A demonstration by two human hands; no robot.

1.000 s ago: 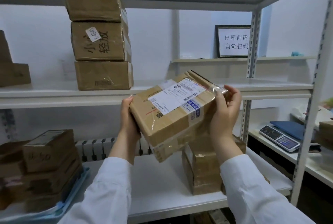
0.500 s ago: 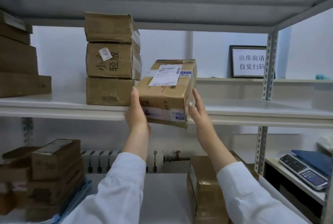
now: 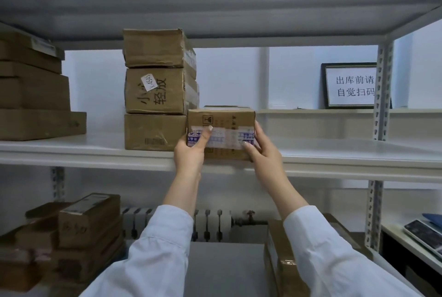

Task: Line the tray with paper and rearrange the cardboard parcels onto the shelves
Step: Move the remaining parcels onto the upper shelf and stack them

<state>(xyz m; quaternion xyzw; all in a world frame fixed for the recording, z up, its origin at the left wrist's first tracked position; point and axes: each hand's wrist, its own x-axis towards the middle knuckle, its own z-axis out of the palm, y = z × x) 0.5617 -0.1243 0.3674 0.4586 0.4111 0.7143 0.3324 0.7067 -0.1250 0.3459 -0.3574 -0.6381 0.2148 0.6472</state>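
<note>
A taped cardboard parcel [image 3: 227, 122] sits at the front of the middle shelf [image 3: 334, 153], touching the right side of a stack of three parcels [image 3: 155, 91]. My left hand [image 3: 191, 151] grips its lower left corner, thumb across the tape. On its lower right corner rests my right hand [image 3: 262, 148], fingers wrapped around the side. Both sleeves are white. Another parcel [image 3: 282, 263] stands on the lower shelf, partly hidden by my right sleeve.
More parcels are piled at the left of the middle shelf [image 3: 35, 96] and at the lower left [image 3: 79, 229]. A framed sign [image 3: 351, 86] stands behind at the right. The shelf upright [image 3: 382, 96] rises at the right. A scale [image 3: 425, 234] lies lower right.
Both hands carried the parcel up from chest height, turned it level and set it on the middle shelf beside the stack of three. The view tilted upward.
</note>
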